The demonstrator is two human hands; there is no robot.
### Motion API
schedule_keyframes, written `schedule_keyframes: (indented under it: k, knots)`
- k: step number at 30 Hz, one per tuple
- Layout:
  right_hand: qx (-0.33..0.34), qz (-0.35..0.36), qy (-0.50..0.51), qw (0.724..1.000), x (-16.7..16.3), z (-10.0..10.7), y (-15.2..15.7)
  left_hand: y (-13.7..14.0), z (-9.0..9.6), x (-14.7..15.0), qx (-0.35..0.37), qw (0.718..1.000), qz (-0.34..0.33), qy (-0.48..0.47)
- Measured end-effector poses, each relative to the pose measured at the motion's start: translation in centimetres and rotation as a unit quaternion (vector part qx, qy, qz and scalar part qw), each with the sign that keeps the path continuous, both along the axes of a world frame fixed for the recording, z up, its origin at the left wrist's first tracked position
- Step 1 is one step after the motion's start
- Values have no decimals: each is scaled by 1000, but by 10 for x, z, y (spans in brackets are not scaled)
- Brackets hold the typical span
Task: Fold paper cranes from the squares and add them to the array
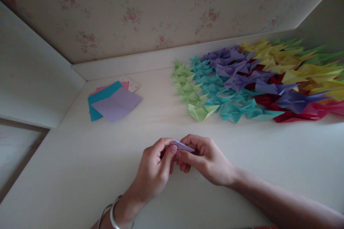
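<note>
A small folded piece of lilac paper [182,146] is pinched between my two hands, just above the white table. My left hand [157,164] grips its left end, the thumb on top and the fingers behind. From the other side my right hand [205,159] closes on it with thumb and forefinger, its other fingers curled underneath. The paper is narrow and pointed towards the right; the rest of its shape is hidden by my fingers.
Sheets of lilac paper [118,105], teal paper [95,109] and pink paper lie at the left. Rows of folded paper cranes in green [200,112], turquoise [232,111], purple [298,99], red and yellow [309,75] cover the right back. A wall stands behind, a white panel [34,64] at left.
</note>
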State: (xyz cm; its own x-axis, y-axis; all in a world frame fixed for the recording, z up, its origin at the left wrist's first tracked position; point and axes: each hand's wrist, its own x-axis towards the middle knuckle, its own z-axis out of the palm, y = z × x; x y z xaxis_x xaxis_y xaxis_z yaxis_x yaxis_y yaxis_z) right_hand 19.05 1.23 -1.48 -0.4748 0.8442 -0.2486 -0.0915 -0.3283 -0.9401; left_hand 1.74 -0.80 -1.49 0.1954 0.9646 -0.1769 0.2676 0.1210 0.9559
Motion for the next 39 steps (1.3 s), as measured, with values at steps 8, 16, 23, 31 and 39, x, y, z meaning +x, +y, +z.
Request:
schedule_keyframes:
  k: [8, 16, 23, 31, 39]
  knots:
    - [-9, -7, 11, 1000, -1, -3, -5, 3, 4, 2, 21, 999, 1, -26]
    - [9, -22, -24, 999, -4, -7, 0, 6, -2, 2, 15, 999, 37, 14]
    - [140, -48, -82, 986, 9, -12, -2, 6, -7, -3, 76, 994, 73, -10]
    - [322, -84, -94, 938, 8, -10, 4, 7, -2, -3, 34, 997, 47, -57]
    - [339, -108, -132, 925, 11, -10, 5, 7, 3, -4, -17, 993, 29, -114]
